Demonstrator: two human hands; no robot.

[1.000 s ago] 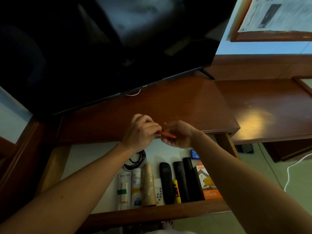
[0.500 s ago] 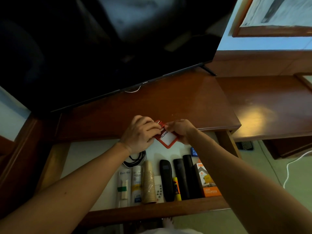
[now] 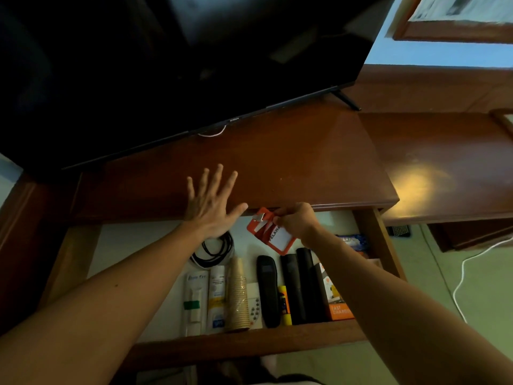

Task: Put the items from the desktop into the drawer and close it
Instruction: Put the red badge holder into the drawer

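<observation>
A red card holder point(image 3: 273, 232) with a white label and a metal clip hangs over the open drawer point(image 3: 249, 343), pinched by my right hand point(image 3: 298, 219) just under the desktop's front edge. My left hand point(image 3: 212, 202) is open, fingers spread, above the brown desktop point(image 3: 277, 162) edge, holding nothing. Inside the drawer lie a coiled black cable point(image 3: 215, 250), white tubes point(image 3: 195, 295), a stack of paper cups point(image 3: 237, 295), a black remote point(image 3: 268, 287), black cylinders point(image 3: 301, 284) and an orange box point(image 3: 337, 304).
A large dark TV point(image 3: 180, 65) stands at the back of the desktop. A lower wooden surface point(image 3: 444, 162) lies to the right. A white cord point(image 3: 469, 276) trails on the floor at right. A blue packet point(image 3: 352, 240) sits at the drawer's right.
My left hand has let go of the red card holder and spread open over the desktop edge. My right hand now holds the holder alone, lower over the drawer.
</observation>
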